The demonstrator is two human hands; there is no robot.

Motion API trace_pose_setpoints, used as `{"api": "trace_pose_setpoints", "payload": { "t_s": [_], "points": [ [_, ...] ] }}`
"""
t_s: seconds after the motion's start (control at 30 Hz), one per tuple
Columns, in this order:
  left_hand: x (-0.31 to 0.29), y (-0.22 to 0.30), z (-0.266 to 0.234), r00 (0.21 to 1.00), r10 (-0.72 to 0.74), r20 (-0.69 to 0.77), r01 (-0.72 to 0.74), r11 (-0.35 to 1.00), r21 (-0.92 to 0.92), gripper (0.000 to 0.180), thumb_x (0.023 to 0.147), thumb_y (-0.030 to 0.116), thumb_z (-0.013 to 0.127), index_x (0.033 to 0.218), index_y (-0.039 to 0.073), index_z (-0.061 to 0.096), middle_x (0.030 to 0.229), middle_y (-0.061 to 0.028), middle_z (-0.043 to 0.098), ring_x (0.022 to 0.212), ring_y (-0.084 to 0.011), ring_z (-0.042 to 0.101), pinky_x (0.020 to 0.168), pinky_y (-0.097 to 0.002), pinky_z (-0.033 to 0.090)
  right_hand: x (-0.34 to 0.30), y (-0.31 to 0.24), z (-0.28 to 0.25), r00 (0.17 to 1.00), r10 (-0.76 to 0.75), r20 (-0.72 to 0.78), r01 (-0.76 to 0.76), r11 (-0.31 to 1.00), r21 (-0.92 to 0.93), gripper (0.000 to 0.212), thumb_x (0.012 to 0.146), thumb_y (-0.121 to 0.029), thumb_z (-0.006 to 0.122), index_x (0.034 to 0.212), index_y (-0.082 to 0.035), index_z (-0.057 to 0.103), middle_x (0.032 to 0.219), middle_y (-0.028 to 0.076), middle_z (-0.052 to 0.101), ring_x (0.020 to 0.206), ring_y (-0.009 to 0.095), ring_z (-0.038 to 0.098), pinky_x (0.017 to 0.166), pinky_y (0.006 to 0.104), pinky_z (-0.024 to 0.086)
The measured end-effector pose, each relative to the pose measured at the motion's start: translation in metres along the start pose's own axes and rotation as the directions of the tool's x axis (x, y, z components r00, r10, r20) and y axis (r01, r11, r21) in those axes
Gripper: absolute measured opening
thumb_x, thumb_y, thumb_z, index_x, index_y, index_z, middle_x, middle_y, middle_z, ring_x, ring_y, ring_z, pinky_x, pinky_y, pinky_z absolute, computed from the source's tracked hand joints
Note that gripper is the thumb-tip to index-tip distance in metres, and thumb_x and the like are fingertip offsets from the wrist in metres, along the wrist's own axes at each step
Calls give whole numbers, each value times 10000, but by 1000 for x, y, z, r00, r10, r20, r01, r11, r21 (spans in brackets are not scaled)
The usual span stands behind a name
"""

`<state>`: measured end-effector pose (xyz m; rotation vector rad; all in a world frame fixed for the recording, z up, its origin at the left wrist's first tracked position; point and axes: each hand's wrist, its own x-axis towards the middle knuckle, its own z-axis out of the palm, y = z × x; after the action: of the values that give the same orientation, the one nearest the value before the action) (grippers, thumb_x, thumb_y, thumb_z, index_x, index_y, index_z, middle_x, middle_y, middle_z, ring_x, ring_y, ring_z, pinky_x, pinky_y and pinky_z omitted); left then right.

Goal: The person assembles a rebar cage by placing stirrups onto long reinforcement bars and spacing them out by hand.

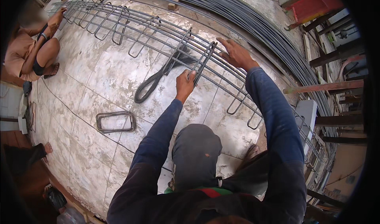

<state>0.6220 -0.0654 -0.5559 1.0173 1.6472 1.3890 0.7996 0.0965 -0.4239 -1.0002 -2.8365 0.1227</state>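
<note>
Now 2 hands, left hand (184, 83) gripping stirrup (204, 61), right hand (236, 54) on rebar cage (158, 41)

No packages, labels, signs or screens.

Open tiled floor (99, 77) spreads toward nine o'clock of the left hand (185, 85), broken only by a looped bundle of tie wire (152, 85) just beside it and a stack of rectangular steel stirrups (115, 122) lying near seven o'clock. At twelve o'clock the long rebar cage (158, 36) bars the way; only narrow gaps show between its bars. The right hand (236, 54) rests on that cage. Beyond it, a thick bundle of straight rebar (253, 18) closes off one o'clock. A crouching person (33, 53) occupies the far ten o'clock end.
</note>
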Motion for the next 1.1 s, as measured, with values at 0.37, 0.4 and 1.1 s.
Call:
{"api": "trace_pose_setpoints", "payload": {
  "t_s": [0.37, 0.4, 1.1],
  "points": [
    [30, 10, -10, 968, 182, -174, -110, 927, 358, 266, 921, 245, 572, 852, -11, 572, 667, -195, 628, 691, -384, 636, 652, -454, 469, 39, 46, 21, 930, -308, 199, 331, 939, -93, 166, 900, -226, 548, 930, -76, 614, 839, 165, 631, 825, 360, 635, 718, 459, 493],
    [32, 7, -13, 972, 178, -153, -107, 917, 385, 269, 915, 251, 581, 865, -13, 572, 697, -205, 624, 715, -389, 630, 668, -456, 467, 38, 52, 26, 936, -296, 188, 315, 946, -75, 175, 898, -239, 553, 939, -72, 588, 814, 170, 632, 823, 364, 631, 703, 473, 478],
    [-38, 7, 50, 883, -265, 388, 458, 295, -839, 840, 925, 659, 340, 1400, -34, 326, 1388, -244, 422, 1305, -377, 403, 1080, -501, 292, 8, 61, 86, 925, 340, 171, -378, 872, 310, 627, 952, -527, 325, 1036, 4, 647, 1031, 274, 648, 986, 417, 620, 873, 479, 469]
  ]
}}
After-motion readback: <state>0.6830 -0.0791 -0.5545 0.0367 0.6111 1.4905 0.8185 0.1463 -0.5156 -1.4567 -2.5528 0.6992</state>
